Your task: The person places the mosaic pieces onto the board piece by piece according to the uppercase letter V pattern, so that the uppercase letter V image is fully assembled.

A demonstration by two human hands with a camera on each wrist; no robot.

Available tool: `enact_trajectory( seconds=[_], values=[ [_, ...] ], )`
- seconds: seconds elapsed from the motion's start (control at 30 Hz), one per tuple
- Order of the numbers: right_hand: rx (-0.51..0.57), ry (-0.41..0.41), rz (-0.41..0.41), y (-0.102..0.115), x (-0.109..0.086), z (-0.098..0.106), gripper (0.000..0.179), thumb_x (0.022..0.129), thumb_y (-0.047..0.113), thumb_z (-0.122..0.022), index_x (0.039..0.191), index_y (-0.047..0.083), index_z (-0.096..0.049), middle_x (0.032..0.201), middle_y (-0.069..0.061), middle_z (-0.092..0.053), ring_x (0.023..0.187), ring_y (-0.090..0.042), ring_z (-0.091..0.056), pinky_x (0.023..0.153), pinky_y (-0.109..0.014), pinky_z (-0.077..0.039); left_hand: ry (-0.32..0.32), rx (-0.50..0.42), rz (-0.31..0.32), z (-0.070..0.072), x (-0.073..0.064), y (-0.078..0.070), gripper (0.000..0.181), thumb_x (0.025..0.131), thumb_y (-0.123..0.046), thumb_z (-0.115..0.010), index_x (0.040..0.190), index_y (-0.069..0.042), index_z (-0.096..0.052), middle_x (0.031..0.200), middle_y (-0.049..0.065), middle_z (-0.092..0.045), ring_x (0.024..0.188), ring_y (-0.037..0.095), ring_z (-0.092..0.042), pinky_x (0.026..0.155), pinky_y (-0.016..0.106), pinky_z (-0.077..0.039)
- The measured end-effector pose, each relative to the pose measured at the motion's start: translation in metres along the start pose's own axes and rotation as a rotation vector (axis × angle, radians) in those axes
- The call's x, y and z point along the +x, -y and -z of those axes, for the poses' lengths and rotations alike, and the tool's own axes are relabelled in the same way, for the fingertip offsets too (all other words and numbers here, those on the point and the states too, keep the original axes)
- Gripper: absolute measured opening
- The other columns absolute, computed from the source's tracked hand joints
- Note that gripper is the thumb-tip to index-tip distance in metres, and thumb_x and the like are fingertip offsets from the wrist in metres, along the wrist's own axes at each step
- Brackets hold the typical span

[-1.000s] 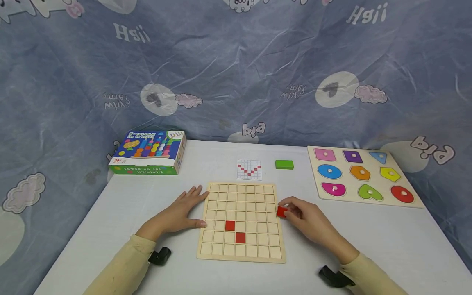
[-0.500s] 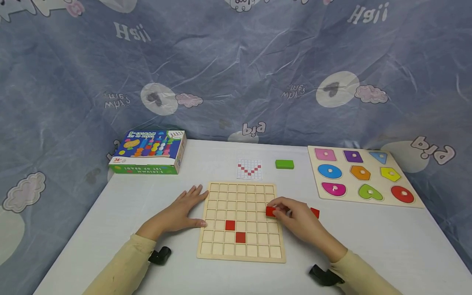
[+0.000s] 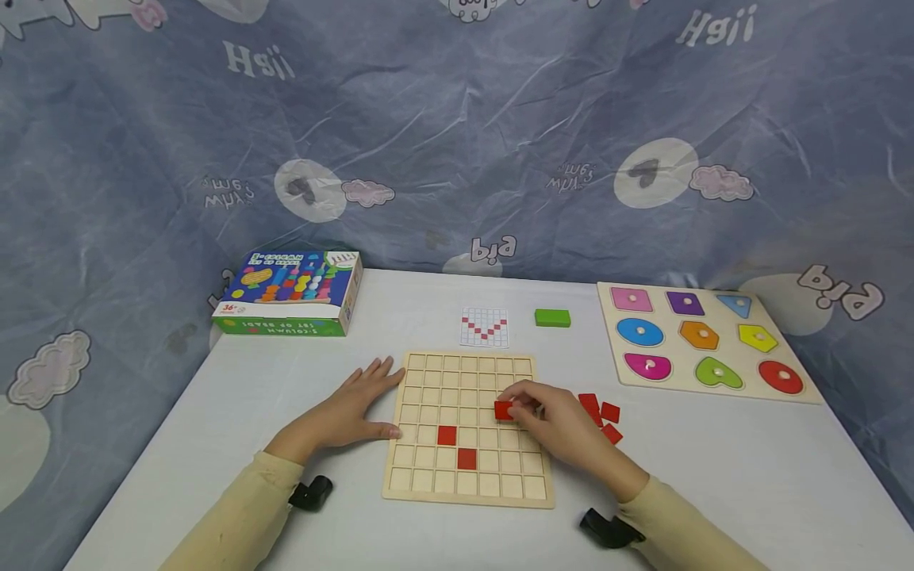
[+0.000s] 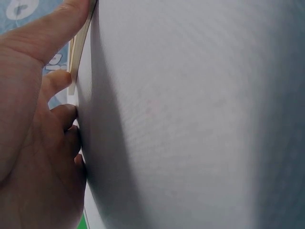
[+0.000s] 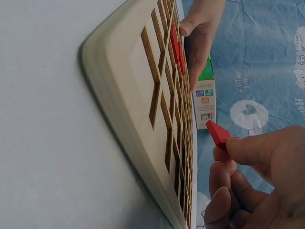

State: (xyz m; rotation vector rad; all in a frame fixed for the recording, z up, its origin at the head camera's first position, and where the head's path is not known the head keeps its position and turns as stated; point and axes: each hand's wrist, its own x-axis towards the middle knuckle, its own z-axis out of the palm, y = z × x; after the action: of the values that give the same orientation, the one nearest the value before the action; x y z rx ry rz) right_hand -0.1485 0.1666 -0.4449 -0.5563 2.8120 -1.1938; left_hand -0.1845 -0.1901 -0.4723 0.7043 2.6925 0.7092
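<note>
A wooden grid board (image 3: 427, 480) lies on the white table, with two red square tiles set in its cells, one tile (image 3: 447, 435) left of and farther back than the other tile (image 3: 467, 459). My right hand (image 3: 560, 420) is over the board's right part and pinches another red tile (image 5: 219, 135) between thumb and fingertips; the right wrist view shows it raised above the grid. My left hand (image 3: 350, 406) rests at the board's left edge, fingers spread, thumb and index finger touching the rim. In the left wrist view the left thumb (image 4: 52, 28) lies along that edge.
Several loose red tiles (image 3: 589, 406) lie right of the board. Behind it are a pattern card (image 3: 485, 327) with red squares in a V and a green block (image 3: 553, 318). A shape puzzle board (image 3: 678, 379) is at the right, a toy box (image 3: 289, 289) at back left.
My right hand has moved left from beside the board to over its right cells, carrying the red tile. Loose red tiles behind it have come into view. The left hand stays put.
</note>
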Motion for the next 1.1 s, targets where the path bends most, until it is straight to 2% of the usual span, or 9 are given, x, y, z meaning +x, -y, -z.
enact_trajectory(
  seconds=[0.23, 0.4, 0.73, 1.1],
  values=[
    [0.024, 0.023, 0.003, 0.006, 0.006, -0.008, 0.019, 0.095, 0.016, -0.074, 0.109, 0.028, -0.073, 0.090, 0.016, -0.068, 0.080, -0.010, -0.061, 0.071, -0.024, -0.054, -0.003, -0.008, -0.004, 0.001, -0.001, -0.002, 0.102, 0.081, -0.057, -0.079, 0.161, -0.015, -0.031, 0.169, 0.015, -0.014, 0.156, 0.035, -0.006, 0.126, 0.055, -0.005],
    [0.033, 0.037, 0.035, 0.010, 0.010, -0.015, 0.018, 0.096, 0.016, -0.073, 0.109, 0.029, -0.073, 0.090, 0.016, -0.067, 0.078, -0.009, -0.060, 0.070, -0.024, -0.053, -0.002, -0.011, -0.005, 0.002, -0.001, -0.003, 0.102, 0.082, -0.056, -0.079, 0.161, -0.015, -0.031, 0.169, 0.015, -0.014, 0.156, 0.034, -0.006, 0.126, 0.054, -0.005],
    [0.055, 0.044, 0.077, 0.024, 0.022, -0.029, 0.019, 0.095, 0.012, -0.073, 0.107, 0.026, -0.073, 0.085, 0.016, -0.065, 0.078, -0.006, -0.060, 0.071, -0.024, -0.053, -0.007, -0.005, -0.008, 0.001, -0.001, -0.002, 0.102, 0.082, -0.055, -0.079, 0.161, -0.014, -0.031, 0.169, 0.016, -0.014, 0.156, 0.035, -0.007, 0.126, 0.055, -0.005],
    [0.052, 0.084, 0.084, 0.034, 0.036, -0.049, 0.017, 0.096, 0.011, -0.070, 0.105, 0.025, -0.074, 0.083, 0.017, -0.065, 0.076, -0.004, -0.059, 0.071, -0.024, -0.053, -0.001, 0.010, 0.008, 0.000, 0.001, -0.001, 0.103, 0.081, -0.059, -0.078, 0.162, -0.017, -0.031, 0.169, 0.015, -0.014, 0.156, 0.034, -0.006, 0.126, 0.054, -0.005]
  ],
)
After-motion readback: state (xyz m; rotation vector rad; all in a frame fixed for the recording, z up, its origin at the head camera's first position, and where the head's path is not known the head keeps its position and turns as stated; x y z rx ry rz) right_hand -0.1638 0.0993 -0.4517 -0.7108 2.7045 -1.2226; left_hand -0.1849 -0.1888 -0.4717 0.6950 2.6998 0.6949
